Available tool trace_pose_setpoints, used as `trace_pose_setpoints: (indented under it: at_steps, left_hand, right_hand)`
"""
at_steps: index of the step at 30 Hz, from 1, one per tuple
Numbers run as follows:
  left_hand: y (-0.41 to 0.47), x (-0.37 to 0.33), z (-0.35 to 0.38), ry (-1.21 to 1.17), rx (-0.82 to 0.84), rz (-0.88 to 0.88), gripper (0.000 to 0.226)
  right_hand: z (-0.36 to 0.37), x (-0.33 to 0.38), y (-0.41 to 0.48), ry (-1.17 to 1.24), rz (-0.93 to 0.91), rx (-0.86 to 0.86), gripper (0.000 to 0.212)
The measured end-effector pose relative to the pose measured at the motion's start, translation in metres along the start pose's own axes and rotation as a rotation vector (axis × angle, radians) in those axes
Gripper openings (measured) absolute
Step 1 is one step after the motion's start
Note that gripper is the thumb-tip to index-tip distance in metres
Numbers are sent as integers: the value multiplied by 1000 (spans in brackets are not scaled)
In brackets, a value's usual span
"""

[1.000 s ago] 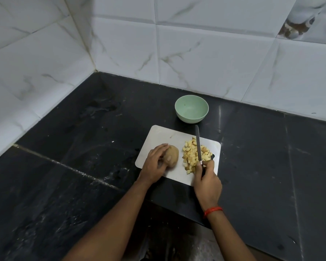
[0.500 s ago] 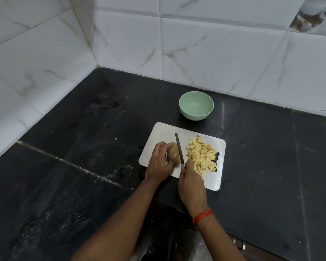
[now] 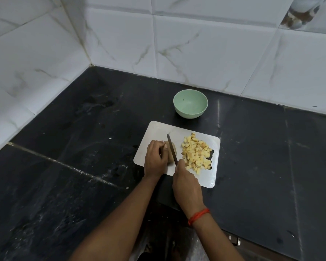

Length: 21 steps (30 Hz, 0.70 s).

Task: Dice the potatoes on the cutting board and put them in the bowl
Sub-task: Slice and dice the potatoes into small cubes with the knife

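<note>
I see the whole brown potato (image 3: 172, 151) on the left half of the white rectangular cutting board (image 3: 158, 131), gripped by the curled left hand (image 3: 155, 160). The right hand (image 3: 186, 186) is closed around the handle of the dark narrow knife (image 3: 172, 148), blade across the potato. Pale yellow potato cubes (image 3: 196, 152) lie piled beside it. The pale green bowl (image 3: 190, 103) stands on the black stone surface (image 3: 262, 147) just beyond the board.

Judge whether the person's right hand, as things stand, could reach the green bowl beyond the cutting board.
Probably yes. The green bowl sits just past the far edge of the cutting board, with bare counter around it. But the right hand is gripping the knife over the potato, so it isn't free.
</note>
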<state>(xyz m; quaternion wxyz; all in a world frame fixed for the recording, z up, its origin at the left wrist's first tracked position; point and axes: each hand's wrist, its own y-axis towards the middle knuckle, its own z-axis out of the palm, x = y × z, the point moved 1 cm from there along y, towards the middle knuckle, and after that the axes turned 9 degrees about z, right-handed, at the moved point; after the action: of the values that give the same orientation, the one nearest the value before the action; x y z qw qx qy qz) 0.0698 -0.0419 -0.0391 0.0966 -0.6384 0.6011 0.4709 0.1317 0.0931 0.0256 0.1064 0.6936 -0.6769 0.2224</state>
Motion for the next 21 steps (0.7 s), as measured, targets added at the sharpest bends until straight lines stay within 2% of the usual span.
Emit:
trace_pose_setpoints:
  at_steps: [5, 11, 18, 21]
  left_hand:
    - [3, -2, 10, -2, -85, -123, 21]
    - [4, -4, 9, 8, -87, -84, 26]
    - [3, -2, 10, 39, -88, -80, 25]
    - [3, -2, 9, 39, -85, -65, 22]
  right_hand:
    - [7, -1, 2, -34, -10, -20, 25]
    - [2, -2, 2, -52, 25, 42, 30]
    - [-9, -6, -20, 29, 76, 86, 17]
    - [-10, -3, -20, 30, 93, 98, 23]
